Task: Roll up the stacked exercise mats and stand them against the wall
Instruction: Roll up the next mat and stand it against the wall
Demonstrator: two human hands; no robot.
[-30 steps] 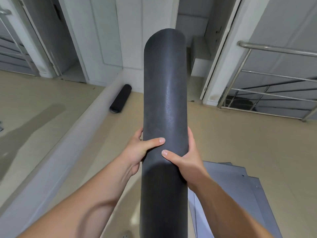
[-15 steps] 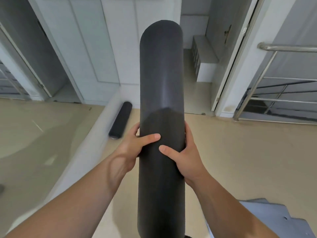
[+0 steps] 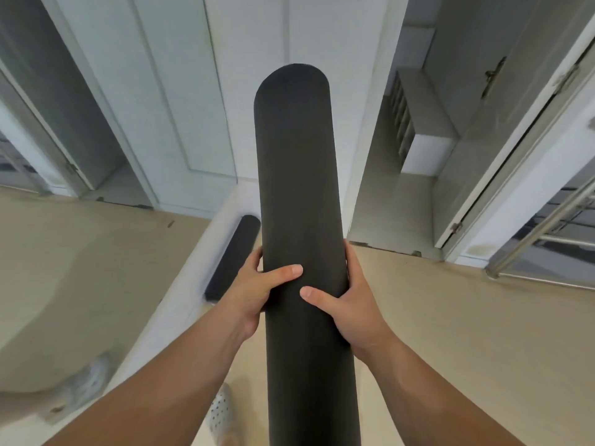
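A dark grey rolled exercise mat [image 3: 299,175] stands upright in front of me, filling the middle of the view. My left hand [image 3: 257,291] grips it from the left, thumb across the front. From the right, my right hand [image 3: 347,304] holds it the same way at nearly the same height. A second rolled dark mat [image 3: 230,259] leans against the low white wall [image 3: 180,300] just left of the held roll; its right side is hidden behind that roll. The flat stack of mats is out of view.
A white door and wall panels [image 3: 199,101] stand straight ahead. An open doorway with a white shelf unit [image 3: 425,140] lies to the right. A steel stair railing [image 3: 544,230] is at far right. A perforated white shoe [image 3: 222,410] shows on the beige floor.
The view has moved forward toward the wall; the leaning roll and door look nearer. The flat grey mats at lower right have left the view. Both hands keep their grip.
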